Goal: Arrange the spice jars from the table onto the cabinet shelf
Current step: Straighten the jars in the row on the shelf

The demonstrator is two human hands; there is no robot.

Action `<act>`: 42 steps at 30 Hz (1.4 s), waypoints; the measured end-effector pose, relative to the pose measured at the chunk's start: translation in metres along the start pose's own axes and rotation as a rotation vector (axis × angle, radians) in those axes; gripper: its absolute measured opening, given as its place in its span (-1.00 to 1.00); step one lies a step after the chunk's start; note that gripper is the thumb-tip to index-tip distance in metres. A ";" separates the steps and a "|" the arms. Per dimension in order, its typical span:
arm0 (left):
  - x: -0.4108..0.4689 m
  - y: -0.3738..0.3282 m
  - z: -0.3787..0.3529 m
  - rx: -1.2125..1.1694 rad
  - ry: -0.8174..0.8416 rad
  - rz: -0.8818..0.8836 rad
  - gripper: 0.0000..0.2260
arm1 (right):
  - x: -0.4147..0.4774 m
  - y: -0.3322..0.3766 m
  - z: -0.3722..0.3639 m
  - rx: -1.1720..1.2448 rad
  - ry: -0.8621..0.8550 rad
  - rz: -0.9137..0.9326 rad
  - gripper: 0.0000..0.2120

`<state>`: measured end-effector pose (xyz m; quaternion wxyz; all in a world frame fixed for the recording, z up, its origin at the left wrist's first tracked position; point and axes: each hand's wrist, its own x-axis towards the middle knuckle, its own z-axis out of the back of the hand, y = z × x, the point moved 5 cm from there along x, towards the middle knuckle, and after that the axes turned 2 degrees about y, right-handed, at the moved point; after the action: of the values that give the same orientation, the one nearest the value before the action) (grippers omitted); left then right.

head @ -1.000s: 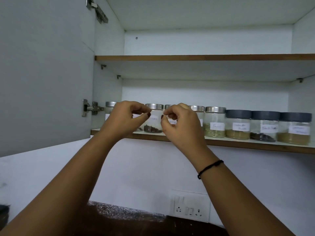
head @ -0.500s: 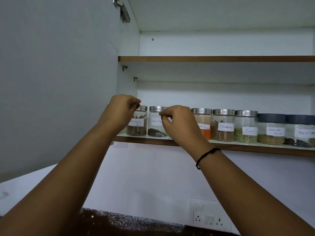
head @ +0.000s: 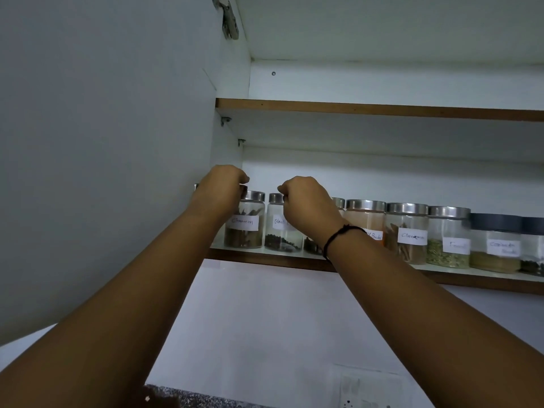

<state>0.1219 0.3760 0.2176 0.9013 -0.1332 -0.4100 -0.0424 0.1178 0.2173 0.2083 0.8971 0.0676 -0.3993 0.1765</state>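
Reaches up with both arms to the lower shelf (head: 265,258) of a wall cabinet, beside its open door (head: 103,142). Grips with the left hand (head: 219,189) the left edge of the steel lid on the first Cinnamon jar (head: 245,231), fingers curled over it, at the far left end of the shelf. Pinches with the right hand (head: 306,204) the steel lid of the Black jar (head: 279,231) just beside it, curled fingertips on the rim, palm hiding the rest of the label. Both jars upright on the shelf near its front edge: round clear glass, a white handwritten sticker on each, brown bark pieces in the first, dark grains low in the second. Wears a black thread bracelet (head: 338,234) on the right wrist, in front of a further jar mostly hidden. Farther right along the same shelf, in one row: an orange powder jar (head: 365,219), a second Cinnamon jar (head: 407,234), a Fennel jar (head: 449,240) with green seeds, then a dark-lidded Coriander jar (head: 496,245) with tan powder. Below, a sliver of speckled counter (head: 188,400) and a wall socket (head: 368,390).
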 end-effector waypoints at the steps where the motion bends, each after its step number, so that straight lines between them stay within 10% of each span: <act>1: 0.002 0.003 -0.002 0.010 0.012 0.001 -0.84 | 0.003 0.000 -0.003 -0.006 0.010 0.001 -0.69; 42: 0.084 0.007 -0.049 0.163 0.164 -0.127 -0.81 | 0.072 -0.010 -0.045 -0.042 -0.072 -0.002 -0.83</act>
<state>0.2146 0.3718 0.2485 0.9351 -0.0295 -0.3446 -0.0768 0.1977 0.2391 0.2316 0.8837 0.0555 -0.4347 0.1646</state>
